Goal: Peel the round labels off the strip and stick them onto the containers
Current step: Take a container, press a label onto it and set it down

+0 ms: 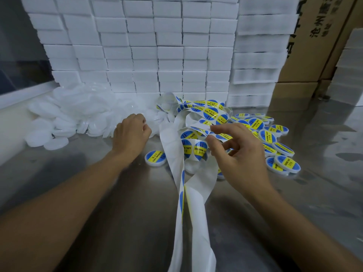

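So the right hand (238, 154) is hovering over the tangled label strip (193, 146) about mid-table, thumb and index fingertip closing in on a pinch at the strip's edge where a blue-and-yellow round label (200, 151) is sitting; the other fingers are fanning out loosely. Can't tell if a label is actually lifting off yet.

The left hand (132, 132) is reaching toward the pile of plain white containers (64, 116) heaped by the table's far left edge, fingers curling in on something white and blurry. Looks like one of the containers, but I can't say for sure.

The strip's white backing is trailing down toward the near edge of the steel table (121, 222). Already-labelled containers (279, 146) are piling up on the right side, plus one labelled container (156, 158) lying alone between the hands. White boxes (169, 52) are stacking up along the back, with cardboard cartons (306, 55) at the far right.
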{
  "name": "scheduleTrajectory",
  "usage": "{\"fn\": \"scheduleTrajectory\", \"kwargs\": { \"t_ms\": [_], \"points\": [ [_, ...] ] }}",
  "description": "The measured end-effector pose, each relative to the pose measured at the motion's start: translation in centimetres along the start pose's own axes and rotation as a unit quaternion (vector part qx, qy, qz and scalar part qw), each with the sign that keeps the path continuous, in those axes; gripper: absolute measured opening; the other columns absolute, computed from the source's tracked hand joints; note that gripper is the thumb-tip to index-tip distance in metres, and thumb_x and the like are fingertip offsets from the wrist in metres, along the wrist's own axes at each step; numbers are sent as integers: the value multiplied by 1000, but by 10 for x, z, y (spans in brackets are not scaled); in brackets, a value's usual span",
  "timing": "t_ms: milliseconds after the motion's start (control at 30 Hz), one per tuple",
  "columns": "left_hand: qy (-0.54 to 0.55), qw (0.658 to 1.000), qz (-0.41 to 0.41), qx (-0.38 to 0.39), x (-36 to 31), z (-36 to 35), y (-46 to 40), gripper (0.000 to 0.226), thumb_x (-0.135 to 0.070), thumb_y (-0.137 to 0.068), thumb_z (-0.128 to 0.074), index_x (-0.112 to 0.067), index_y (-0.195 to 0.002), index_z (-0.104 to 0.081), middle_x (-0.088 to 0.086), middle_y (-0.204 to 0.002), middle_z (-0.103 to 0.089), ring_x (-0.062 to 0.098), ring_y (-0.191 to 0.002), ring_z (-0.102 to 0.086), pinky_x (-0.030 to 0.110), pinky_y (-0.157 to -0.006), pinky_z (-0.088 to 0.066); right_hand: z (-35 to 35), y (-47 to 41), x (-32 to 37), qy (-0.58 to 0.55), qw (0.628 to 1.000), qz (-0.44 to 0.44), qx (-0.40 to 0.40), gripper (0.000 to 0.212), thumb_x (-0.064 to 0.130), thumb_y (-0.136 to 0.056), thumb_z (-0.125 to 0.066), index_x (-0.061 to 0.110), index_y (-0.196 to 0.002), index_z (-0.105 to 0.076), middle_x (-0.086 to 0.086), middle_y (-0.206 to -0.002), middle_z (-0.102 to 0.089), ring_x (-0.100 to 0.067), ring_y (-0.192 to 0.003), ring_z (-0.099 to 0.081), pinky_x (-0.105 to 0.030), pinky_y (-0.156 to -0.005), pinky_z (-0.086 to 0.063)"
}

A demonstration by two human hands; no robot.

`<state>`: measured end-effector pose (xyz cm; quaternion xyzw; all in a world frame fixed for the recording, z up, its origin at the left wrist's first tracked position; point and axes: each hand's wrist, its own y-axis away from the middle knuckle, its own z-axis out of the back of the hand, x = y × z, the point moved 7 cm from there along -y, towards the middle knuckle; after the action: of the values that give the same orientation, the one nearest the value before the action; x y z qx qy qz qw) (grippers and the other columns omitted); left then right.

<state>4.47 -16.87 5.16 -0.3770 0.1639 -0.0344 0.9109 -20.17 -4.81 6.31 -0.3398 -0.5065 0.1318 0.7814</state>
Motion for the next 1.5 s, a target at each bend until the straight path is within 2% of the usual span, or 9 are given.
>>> {"fn": "scheduleTrajectory", "kwargs": {
  "t_ms": [167, 300, 700, 900, 1000, 1067, 1133, 1233, 1500],
  "points": [
    [161, 986, 5, -43, -14, 30, 22, 4, -8, -84, -61, -6, -83, -64, 6, -82, -66, 25, -68, -64, 38, -68, -53, 0, 1, -2, -4, 1000, -19, 5, 13, 15, -88, -71, 11, -100, -71, 3, -103, -66, -7, -64, -66, -11, -57, -43],
    [226, 970, -20, -85, -27, 61, 44, 8, 2, -80, -65, -3, -75, -62, 3, -75, -64, 20, -63, -65, 13, -59, -49, -3, 1, -5, -23, 998, -57, 23, 16, 18, -89, -70, 17, -105, -70, 2, -89, -69, -17, -63, -66, -25, -59, -50],
    [117, 937, -300, -137, -94, 102, 100, 16, 14, -74, -66, 0, -67, -62, 11, -79, -65, 19, -70, -57, 33, -55, -47, -26, 11, -10, -268, 936, -213, 82, 40, 18, -81, -77, 27, -114, -57, -6, -83, -76, -20, -73, -73, -21, -53, -50],
    [141, 938, -296, -114, -95, 98, 102, 12, 13, -78, -65, 2, -72, -65, 15, -90, -66, 26, -73, -64, 36, -60, -52, -30, 12, -12, -314, 916, -235, 82, 44, 5, -78, -78, 23, -112, -57, -8, -81, -77, -17, -67, -72, -22, -57, -54],
    [270, 947, -167, -57, -83, 93, 94, 27, 11, -72, -71, -6, -92, -68, 7, -105, -65, 11, -87, -66, 21, -69, -56, -31, 13, -12, -307, 920, -233, 78, 43, 3, -78, -78, 22, -111, -57, -8, -79, -76, -16, -65, -71, -23, -57, -54],
    [434, 900, 15, 33, -67, 76, 90, 43, 9, -73, -73, -19, -104, -64, -3, -102, -68, 8, -85, -69, 19, -69, -57, -29, 12, -12, -305, 921, -230, 71, 41, 3, -79, -77, 21, -110, -57, -7, -79, -76, -15, -66, -71, -22, -57, -54],
    [562, 802, 169, 113, -58, 57, 93, 48, 9, -73, -75, -20, -109, -62, 2, -92, -74, 17, -80, -73, 29, -68, -60, -27, 11, -13, -301, 924, -228, 63, 40, 4, -79, -77, 21, -109, -58, -7, -79, -76, -15, -68, -71, -22, -57, -54],
    [663, 684, 258, 159, -57, 42, 97, 48, -7, -65, -80, -11, -111, -65, 11, -91, -75, 26, -79, -74, 28, -68, -59, -25, 11, -13, -295, 927, -224, 60, 39, 3, -78, -78, 20, -108, -58, -8, -81, -76, -16, -68, -70, -22, -57, -54],
    [704, 604, 325, 182, -57, 32, 104, 42, -5, -60, -74, 3, -101, -66, 18, -88, -74, 26, -79, -74, 29, -66, -59, -25, 12, -10, -283, 933, -214, 65, 38, 2, -78, -77, 18, -108, -60, -5, -80, -77, -13, -67, -71, -21, -55, -53]
  ]
}}
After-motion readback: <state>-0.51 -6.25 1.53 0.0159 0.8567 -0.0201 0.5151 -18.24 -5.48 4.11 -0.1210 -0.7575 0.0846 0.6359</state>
